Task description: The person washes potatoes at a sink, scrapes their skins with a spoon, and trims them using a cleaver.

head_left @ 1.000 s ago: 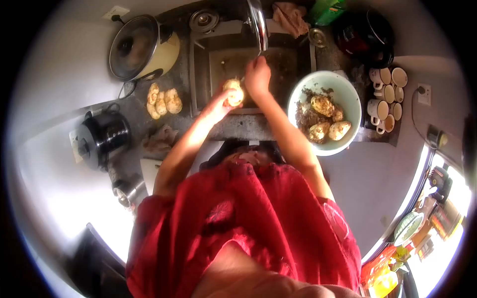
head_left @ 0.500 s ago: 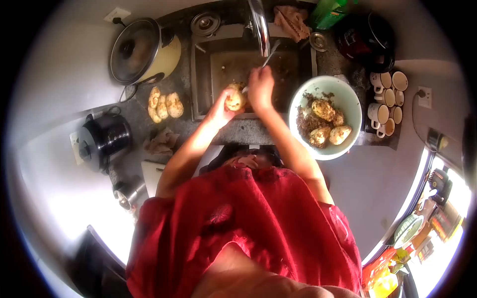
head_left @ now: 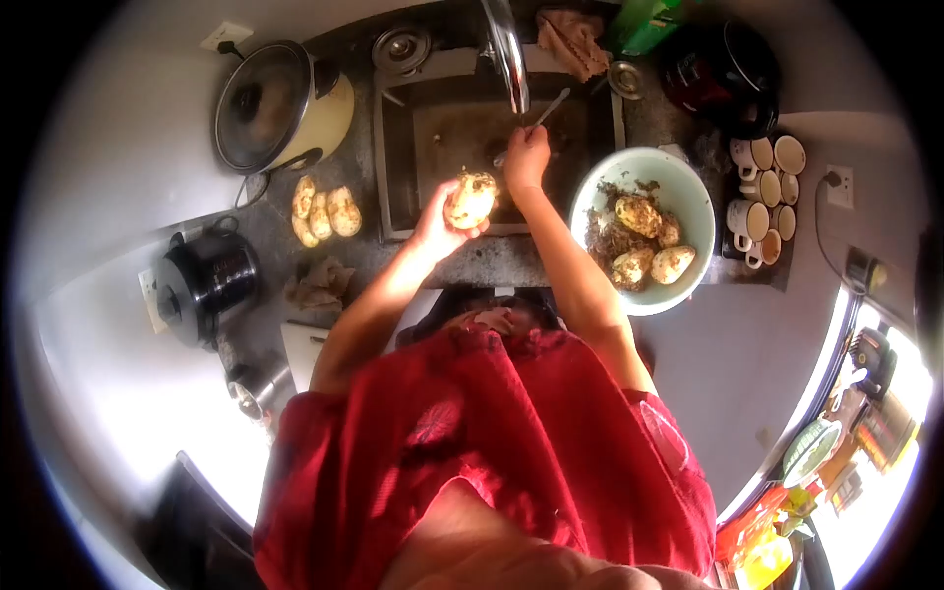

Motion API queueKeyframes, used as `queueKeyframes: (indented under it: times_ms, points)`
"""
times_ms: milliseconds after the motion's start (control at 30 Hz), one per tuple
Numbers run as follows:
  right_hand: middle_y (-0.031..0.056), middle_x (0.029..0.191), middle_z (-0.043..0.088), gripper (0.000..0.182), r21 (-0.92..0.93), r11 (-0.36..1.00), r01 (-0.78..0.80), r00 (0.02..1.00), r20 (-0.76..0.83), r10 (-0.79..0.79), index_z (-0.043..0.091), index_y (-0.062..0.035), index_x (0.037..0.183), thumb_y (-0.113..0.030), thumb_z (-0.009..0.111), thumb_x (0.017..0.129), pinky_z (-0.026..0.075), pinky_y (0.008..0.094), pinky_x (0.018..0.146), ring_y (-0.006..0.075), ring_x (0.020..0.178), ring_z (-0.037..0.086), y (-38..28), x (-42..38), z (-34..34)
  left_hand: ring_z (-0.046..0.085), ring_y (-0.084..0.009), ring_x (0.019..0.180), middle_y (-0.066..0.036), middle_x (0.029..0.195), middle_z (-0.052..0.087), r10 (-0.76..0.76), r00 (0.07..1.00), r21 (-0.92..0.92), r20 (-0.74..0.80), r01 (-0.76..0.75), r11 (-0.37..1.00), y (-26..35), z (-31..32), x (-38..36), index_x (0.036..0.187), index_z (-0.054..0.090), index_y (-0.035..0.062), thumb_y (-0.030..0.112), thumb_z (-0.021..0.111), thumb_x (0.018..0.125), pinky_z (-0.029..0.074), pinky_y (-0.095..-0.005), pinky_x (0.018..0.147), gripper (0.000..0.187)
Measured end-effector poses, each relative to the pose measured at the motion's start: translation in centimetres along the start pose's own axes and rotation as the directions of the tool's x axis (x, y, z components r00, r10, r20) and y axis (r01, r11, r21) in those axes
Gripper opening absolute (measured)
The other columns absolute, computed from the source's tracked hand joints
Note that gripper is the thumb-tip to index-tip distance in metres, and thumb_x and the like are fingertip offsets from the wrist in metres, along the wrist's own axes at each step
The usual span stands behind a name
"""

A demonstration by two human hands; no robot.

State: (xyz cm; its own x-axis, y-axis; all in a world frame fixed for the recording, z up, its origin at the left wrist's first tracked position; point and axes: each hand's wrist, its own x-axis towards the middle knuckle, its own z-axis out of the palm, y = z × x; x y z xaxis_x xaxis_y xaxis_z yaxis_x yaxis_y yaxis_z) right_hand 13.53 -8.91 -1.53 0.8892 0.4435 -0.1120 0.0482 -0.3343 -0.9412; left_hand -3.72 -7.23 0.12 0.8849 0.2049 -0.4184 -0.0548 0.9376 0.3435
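At the near edge of the sink (head_left: 452,123), the left hand (head_left: 440,230) had fingers clamped around a tuber (head_left: 472,203). Over the sink, the right hand (head_left: 525,160) had fingers closed on a tool (head_left: 553,106), apart from the tuber. Right of the sink sat a bowl (head_left: 688,189). A loose hold risked dropping the tuber; a tool slip, striking the left hand.

Pale walls (head_left: 147,138) flank a dark speckled counter (head_left: 487,264), bright light (head_left: 226,462) glaring at both lower sides.

Brown-patched pale yellow tuber (head_left: 471,204), silvery utensil (head_left: 557,102), pale green basin (head_left: 696,206), red shirt (head_left: 492,423)
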Motion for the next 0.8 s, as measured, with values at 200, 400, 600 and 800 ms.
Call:
queueKeyframes:
  times_ms: [200, 400, 600, 800]
  points:
    - [0.0224, 0.073, 0.06, 0.016, 0.122, 0.988, 0.094, 0.982, 0.15, -0.112, 0.051, 0.0008, 0.085, -0.015, 0.054, 0.089, 0.046, 0.0455, 0.064, 0.0417, 0.072, 0.059, 0.4, -3.2, 0.0, 0.061, -0.0219, 0.064, -0.009, 0.097, 0.066, 0.087, 0.881, -0.051, -0.465, -0.125, 0.991, -0.9, 1.5, 0.6, 0.114, 0.059, 0.0109, 0.046, 0.051, 0.088, 0.049, -0.0275, 0.049, 0.044]
    - [0.0213, 0.073, 0.061, 0.016, 0.152, 0.987, -0.051, 0.992, 0.121, 0.032, 0.052, 0.0002, 0.082, -0.015, 0.056, 0.087, 0.046, 0.0437, 0.064, 0.0412, 0.07, 0.059, 0.5, -1.0, -0.6, 0.062, -0.0247, 0.063, -0.013, 0.094, 0.067, 0.071, 0.935, 0.044, -0.347, -0.059, 0.997, -0.4, 0.4, 0.2, 0.113, 0.058, 0.0089, 0.047, 0.045, 0.091, 0.048, -0.0279, 0.048, 0.046]
    - [0.0246, 0.075, 0.06, 0.017, -0.092, 0.996, 0.011, 0.996, 0.089, -0.003, 0.053, 0.0008, 0.084, -0.015, 0.054, 0.087, 0.046, 0.045, 0.065, 0.0431, 0.073, 0.059, -0.2, 0.3, 0.4, 0.063, -0.0225, 0.067, -0.008, 0.087, 0.064, 0.073, 0.977, 0.222, -0.2, -0.027, 0.975, -0.9, 0.4, 0.2, 0.111, 0.056, 0.0075, 0.046, 0.048, 0.09, 0.049, -0.0285, 0.051, 0.044]
    - [0.0271, 0.08, 0.062, 0.016, -0.169, 0.967, 0.189, 0.944, 0.303, -0.132, 0.053, 0.0006, 0.087, -0.016, 0.054, 0.087, 0.048, 0.048, 0.068, 0.045, 0.08, 0.061, -3.0, -2.7, -0.5, 0.065, -0.0194, 0.072, -0.009, 0.096, 0.063, 0.12, 0.981, 0.514, -0.152, -0.025, 0.858, -0.2, 1.2, -0.1, 0.128, 0.035, 0.0135, 0.033, 0.053, 0.092, 0.051, -0.0277, 0.051, 0.045]
